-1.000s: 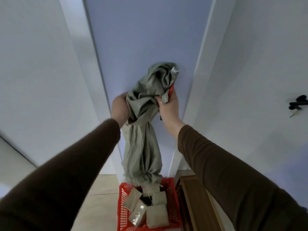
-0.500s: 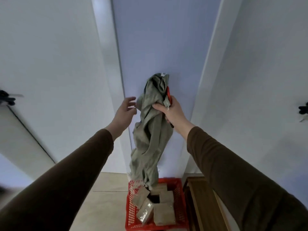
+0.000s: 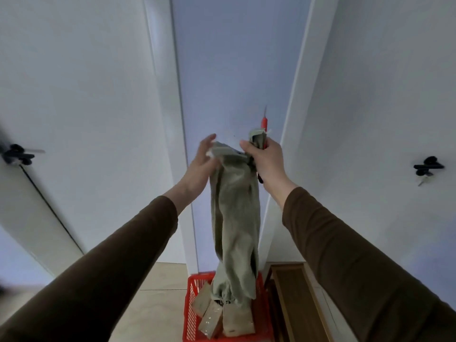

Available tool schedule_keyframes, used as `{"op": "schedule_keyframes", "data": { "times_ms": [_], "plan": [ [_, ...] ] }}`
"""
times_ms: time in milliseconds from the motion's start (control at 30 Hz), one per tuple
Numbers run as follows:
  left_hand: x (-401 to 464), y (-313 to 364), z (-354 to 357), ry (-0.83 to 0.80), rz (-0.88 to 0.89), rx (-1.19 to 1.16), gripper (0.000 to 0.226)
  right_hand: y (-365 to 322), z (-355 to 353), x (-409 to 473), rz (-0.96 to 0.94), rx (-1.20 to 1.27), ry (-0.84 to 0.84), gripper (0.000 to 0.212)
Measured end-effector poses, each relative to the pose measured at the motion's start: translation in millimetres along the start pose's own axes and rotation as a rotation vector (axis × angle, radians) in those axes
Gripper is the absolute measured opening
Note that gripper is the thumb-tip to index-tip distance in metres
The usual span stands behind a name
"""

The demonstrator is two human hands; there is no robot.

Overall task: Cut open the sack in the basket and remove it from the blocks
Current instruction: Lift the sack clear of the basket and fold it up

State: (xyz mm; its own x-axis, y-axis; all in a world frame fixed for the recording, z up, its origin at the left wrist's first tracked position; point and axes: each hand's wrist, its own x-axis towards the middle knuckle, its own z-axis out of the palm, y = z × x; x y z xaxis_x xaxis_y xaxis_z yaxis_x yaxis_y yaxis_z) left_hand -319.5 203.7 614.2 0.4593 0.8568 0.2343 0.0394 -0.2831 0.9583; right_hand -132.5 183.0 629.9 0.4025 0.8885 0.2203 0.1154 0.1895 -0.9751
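Observation:
A grey-green sack (image 3: 235, 218) hangs stretched from chest height down into the red basket (image 3: 191, 314) on the floor. My right hand (image 3: 267, 159) is shut on the sack's top edge together with a red-handled cutter (image 3: 264, 122) whose blade points up. My left hand (image 3: 202, 161) is beside the top edge on the left, fingers spread and touching the folded rim. Several tan wrapped blocks (image 3: 213, 319) lie in the basket under the sack's lower end.
White doors with black handles (image 3: 18, 155) (image 3: 428, 166) flank a blue-white wall panel ahead. A wooden piece of furniture (image 3: 296, 299) stands directly right of the basket. Beige tiled floor (image 3: 158, 280) lies to the basket's left.
My right hand has lifted the sack higher, so it now hangs longer and straighter, and the cutter's blade shows above it. My left hand, off the sack half a second ago, has come back to its top edge.

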Motion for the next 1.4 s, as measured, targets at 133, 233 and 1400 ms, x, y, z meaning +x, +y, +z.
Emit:
{"op": "schedule_keyframes", "data": {
  "times_ms": [133, 233, 1400],
  "plan": [
    [2.5, 6.8, 31.8, -0.180, -0.046, 0.038, 0.082, -27.3, -0.5, -6.5, 0.249, 0.241, -0.319, 0.027],
    [9.0, 6.2, 43.5, 0.041, -0.066, -0.019, 0.037, -34.9, -11.6, -1.7, 0.278, 0.109, -0.377, 0.049],
    [-19.2, -20.5, 53.8, 0.100, -0.353, 0.045, 0.050, 62.6, -52.2, -35.2, 0.175, -0.208, -0.504, 0.021]
  ]
}}
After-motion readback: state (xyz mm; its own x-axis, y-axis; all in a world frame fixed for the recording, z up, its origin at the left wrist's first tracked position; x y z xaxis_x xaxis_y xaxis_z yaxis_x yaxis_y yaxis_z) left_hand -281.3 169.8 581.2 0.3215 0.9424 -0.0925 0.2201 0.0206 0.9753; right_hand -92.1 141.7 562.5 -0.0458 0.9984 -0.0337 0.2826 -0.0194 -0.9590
